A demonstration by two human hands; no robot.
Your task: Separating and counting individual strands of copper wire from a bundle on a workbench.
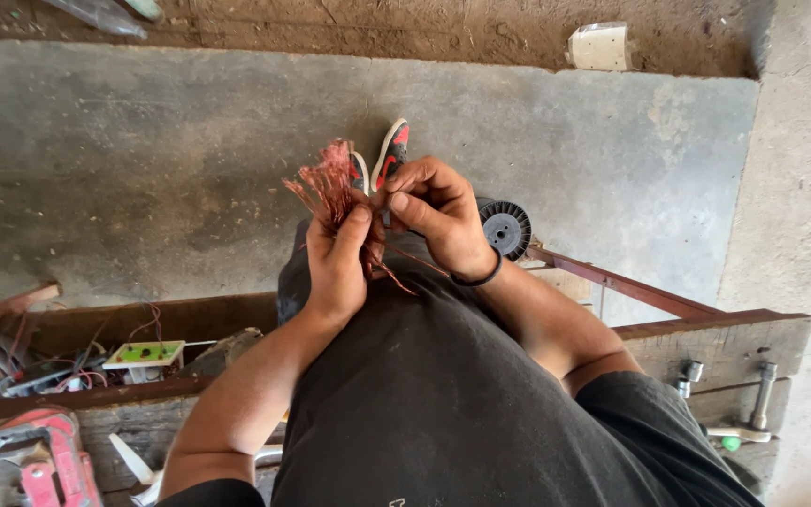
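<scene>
A bundle of copper wire [330, 188], reddish and frayed into loose strands at its upper end, is held upright in front of the person's waist, above a dark shirt [443, 394]. The left hand [335, 268] wraps around the bundle's lower part, its grip closed on the wire with the thumb pressed up against the strands. The right hand [438, 211] meets it from the other side, fingers curled and pinching the same bundle just beside the left thumb; a thin strand trails down from between the two hands. A black band [479, 279] circles the right wrist. Below the hands, red and black shoes [382, 160] stand on the grey concrete floor [143, 160]. Near the right wrist sits a black spool [505, 227] at the end of a rusty metal bar [621, 286]. At the left, an open wooden box [96, 324] holds tangled cables, red wires and a small green and white board [145, 354]. A red vise [49, 460] stands on the wooden bench [734, 347], where bolts [762, 394] stick up at the right.
</scene>
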